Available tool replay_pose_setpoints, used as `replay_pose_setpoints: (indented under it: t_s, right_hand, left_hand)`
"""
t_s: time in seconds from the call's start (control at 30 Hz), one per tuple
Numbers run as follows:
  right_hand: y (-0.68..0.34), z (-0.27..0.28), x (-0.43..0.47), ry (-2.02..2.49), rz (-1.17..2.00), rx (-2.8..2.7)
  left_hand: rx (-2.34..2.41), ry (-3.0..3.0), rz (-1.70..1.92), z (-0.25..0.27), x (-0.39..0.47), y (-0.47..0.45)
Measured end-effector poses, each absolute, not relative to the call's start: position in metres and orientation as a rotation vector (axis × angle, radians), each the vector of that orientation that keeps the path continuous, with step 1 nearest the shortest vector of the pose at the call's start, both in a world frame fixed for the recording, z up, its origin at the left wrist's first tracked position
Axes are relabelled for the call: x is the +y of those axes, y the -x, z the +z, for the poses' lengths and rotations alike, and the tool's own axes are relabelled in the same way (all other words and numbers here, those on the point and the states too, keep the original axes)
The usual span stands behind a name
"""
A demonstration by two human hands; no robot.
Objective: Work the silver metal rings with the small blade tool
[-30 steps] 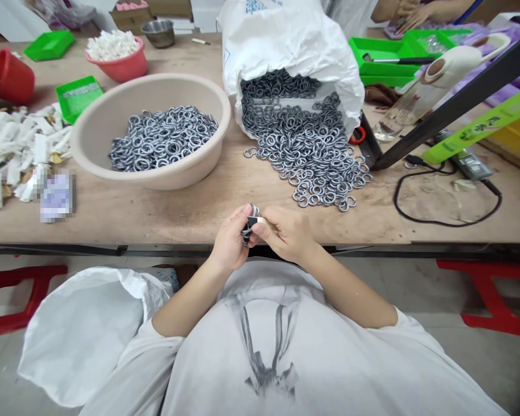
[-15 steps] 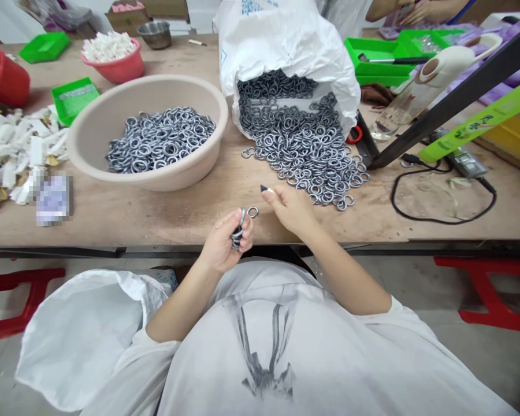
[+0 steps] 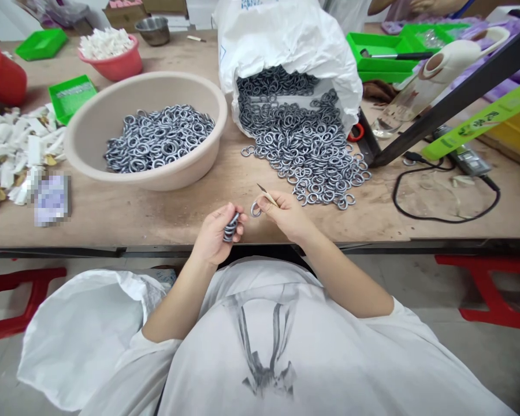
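Observation:
My left hand (image 3: 214, 233) is closed around a small stack of dark grey metal rings (image 3: 230, 229) above the table's front edge. My right hand (image 3: 288, 216) pinches a single ring (image 3: 255, 209) near my left fingertips. The same hand also grips a slim pale stick with a dark pointed tip (image 3: 266, 195), whose exact kind I cannot make out. Beyond my right hand, a heap of loose rings (image 3: 318, 164) spills from a white sack (image 3: 286, 40). At the left, a wide beige basin (image 3: 145, 180) holds many more rings.
White pieces (image 3: 17, 150) are piled at the left beside a green tray (image 3: 71, 101). A red bowl (image 3: 117, 68) stands behind the basin. On the right are a slanted black bar (image 3: 455, 95), a bottle (image 3: 429, 81) and a looped cable (image 3: 442, 219). A co-worker's hand (image 3: 429, 6) shows at the back.
My right hand has moved slightly down and now pinches a single ring beside the stick. My left hand has shifted a little left, with the stack still in it.

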State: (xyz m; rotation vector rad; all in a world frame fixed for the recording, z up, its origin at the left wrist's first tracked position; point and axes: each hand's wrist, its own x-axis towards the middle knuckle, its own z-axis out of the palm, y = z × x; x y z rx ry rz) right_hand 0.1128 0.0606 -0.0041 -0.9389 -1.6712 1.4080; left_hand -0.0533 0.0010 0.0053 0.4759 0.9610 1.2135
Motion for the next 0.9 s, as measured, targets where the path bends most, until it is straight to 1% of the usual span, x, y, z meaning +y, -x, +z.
replay_pose_setpoints:
  t_s: [0.07,0.1,0.17,0.27,0.4,0.57,0.6,0.77,0.83,0.9]
  right_hand:
    - [-0.11,-0.002,0.052,0.783,1.612,-1.472]
    - [-0.108,-0.002,0.048,0.754,1.656,-1.396]
    - [-0.105,-0.004,0.043,0.758,1.644,-1.308]
    - [-0.105,-0.007,0.041,0.804,1.453,-1.378]
    - [-0.109,-0.003,0.04,0.833,1.184,-1.582]
    - [-0.115,0.009,0.039,0.93,1.176,-1.658]
    - [-0.117,0.01,0.038,0.97,1.118,-1.698]
    - [-0.125,0.013,0.03,1.005,0.615,-2.081]
    - [-0.126,0.014,0.027,1.008,0.541,-2.153]
    - [-0.125,0.015,0.024,1.009,0.539,-2.182]
  left_hand:
    - [0.9,-0.528,1.068,0.004,0.0,0.044]
    - [0.862,-0.535,1.005,0.004,-0.001,0.039]
    - [0.794,-0.513,0.929,0.004,-0.002,0.034]
    - [0.77,-0.472,0.938,0.005,-0.004,0.031]
    - [0.853,-0.493,1.081,0.007,-0.006,0.029]
    - [0.91,-0.524,1.215,0.012,-0.006,0.026]
    - [0.913,-0.514,1.223,0.013,-0.006,0.026]
    - [0.916,-0.479,1.224,0.011,-0.006,0.025]
    - [0.919,-0.473,1.227,0.01,-0.006,0.025]
    - [0.921,-0.471,1.22,0.009,-0.006,0.025]
